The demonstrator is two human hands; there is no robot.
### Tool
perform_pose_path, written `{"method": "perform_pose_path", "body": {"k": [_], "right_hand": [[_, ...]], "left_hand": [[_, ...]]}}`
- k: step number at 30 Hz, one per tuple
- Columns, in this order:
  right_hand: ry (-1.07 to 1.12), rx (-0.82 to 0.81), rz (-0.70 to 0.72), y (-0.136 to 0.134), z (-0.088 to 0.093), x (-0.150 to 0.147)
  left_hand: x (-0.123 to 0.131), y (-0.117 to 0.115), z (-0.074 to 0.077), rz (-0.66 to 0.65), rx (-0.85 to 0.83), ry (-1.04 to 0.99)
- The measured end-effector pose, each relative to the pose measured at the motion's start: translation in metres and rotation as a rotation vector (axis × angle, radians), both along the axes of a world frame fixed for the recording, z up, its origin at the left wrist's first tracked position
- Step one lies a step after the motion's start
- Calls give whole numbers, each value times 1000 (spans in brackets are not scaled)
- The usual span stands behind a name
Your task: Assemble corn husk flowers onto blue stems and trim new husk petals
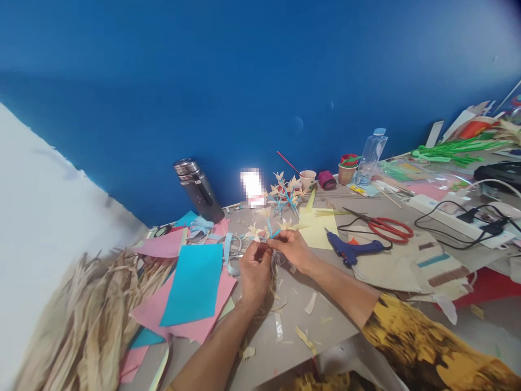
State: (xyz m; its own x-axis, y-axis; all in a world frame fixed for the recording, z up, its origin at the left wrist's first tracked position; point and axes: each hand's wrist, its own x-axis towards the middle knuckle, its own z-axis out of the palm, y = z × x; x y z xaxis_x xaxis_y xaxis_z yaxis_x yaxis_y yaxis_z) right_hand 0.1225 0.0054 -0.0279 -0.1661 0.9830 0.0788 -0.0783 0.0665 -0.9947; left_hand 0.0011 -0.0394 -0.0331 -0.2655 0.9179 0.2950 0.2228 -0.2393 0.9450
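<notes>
The person's left hand (256, 269) and right hand (294, 250) both pinch a pale flower spray (255, 232) with a blue stem, just above the table (293, 320), fingertips close together. Behind it, a red stick (288, 163) slants out of 1 paper cup (308, 181); a 2nd cup (346, 175) holds something red and green (350, 159). Just beside that cup stands a capped clear bottle (371, 158). A lidded flask (200, 191) stands by the wall (163, 87), its contents hidden.
</notes>
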Motion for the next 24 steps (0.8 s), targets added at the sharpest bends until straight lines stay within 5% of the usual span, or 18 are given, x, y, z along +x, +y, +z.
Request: {"method": "perform_pose_path", "body": {"k": [24], "right_hand": [[226,-190,226,0,4,5]], "left_hand": [[6,-2,21,-145,-250,-485]]}}
